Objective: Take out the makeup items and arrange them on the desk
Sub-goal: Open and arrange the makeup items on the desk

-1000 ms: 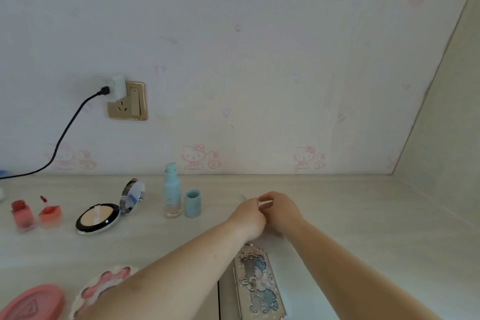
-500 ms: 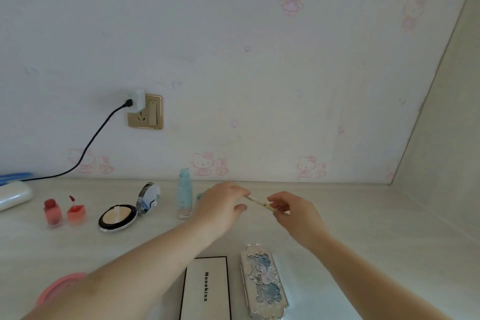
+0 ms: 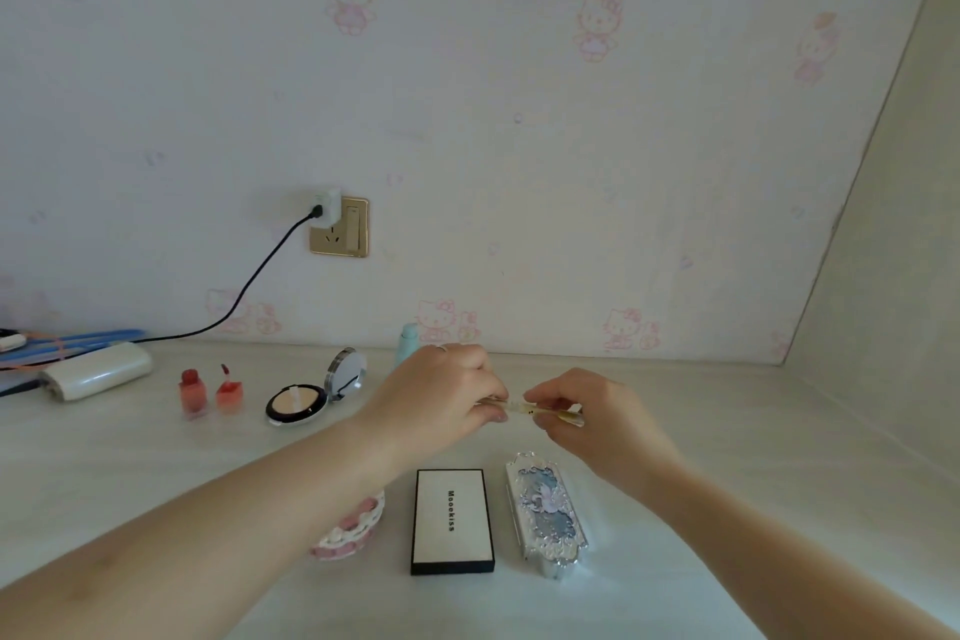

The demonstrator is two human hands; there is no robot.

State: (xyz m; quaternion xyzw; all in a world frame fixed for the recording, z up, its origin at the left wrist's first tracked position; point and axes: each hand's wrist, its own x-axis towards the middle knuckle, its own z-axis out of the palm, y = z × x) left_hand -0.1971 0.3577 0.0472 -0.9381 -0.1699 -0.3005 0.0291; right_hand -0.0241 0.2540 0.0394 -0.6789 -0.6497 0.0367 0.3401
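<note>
Both hands hold a thin pale makeup pen [image 3: 519, 406] level above the desk. My left hand [image 3: 441, 395] pinches its left end and my right hand [image 3: 592, 411] pinches its right end. Below them lie a white Mooekiss palette [image 3: 451, 520] and an ornate silver-blue palette [image 3: 548, 509]. A pink round case [image 3: 353, 528] shows partly under my left forearm. Farther left sit an open powder compact [image 3: 298, 403] and two red lip tint bottles [image 3: 210, 392]. A light blue bottle [image 3: 408, 346] stands behind my left hand, mostly hidden.
A white power bank [image 3: 96, 372] and blue cables [image 3: 78, 338] lie at the far left. A black cord runs to the gold wall socket [image 3: 340, 229]. The wall [image 3: 519, 146] closes the back of the desk and a side panel [image 3: 883, 301] closes the right.
My left hand moved right and took the left end of the pen, which was held only by my right hand. The camera tilted, showing more of the desk.
</note>
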